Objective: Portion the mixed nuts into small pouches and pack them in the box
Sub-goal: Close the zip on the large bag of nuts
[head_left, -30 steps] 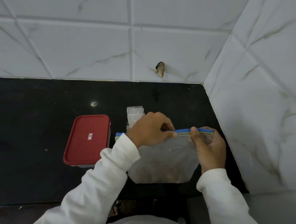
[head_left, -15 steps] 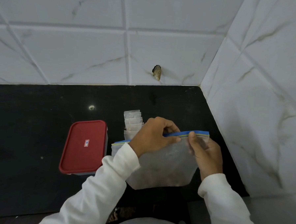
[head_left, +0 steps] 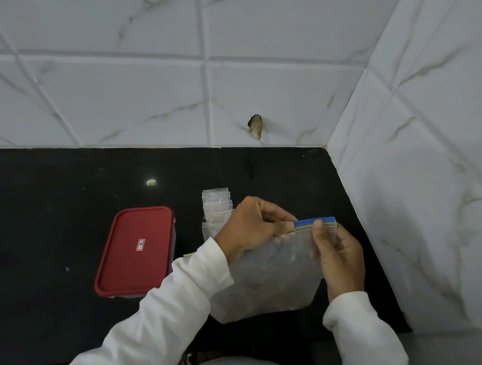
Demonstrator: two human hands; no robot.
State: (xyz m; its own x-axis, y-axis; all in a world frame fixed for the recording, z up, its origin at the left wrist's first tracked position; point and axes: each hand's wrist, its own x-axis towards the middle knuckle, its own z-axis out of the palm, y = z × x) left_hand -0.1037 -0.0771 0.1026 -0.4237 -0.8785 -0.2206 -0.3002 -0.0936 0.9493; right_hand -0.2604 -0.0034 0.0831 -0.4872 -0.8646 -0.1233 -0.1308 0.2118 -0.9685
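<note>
I find room along the countertop's (head_left: 51,214) left edge; box (head_left: 137,252), pouch stack (head_left: 215,206) and side wall (head_left: 429,192) block the right

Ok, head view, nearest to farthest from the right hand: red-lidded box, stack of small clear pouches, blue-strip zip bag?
1. Clear zip bag with blue strip, pinched in the right hand.
2. Stack of small clear pouches, past the left hand.
3. Red-lidded box, farthest left.

Head view, close, looking steeply down at counter (head_left: 52,200) corner.
</note>
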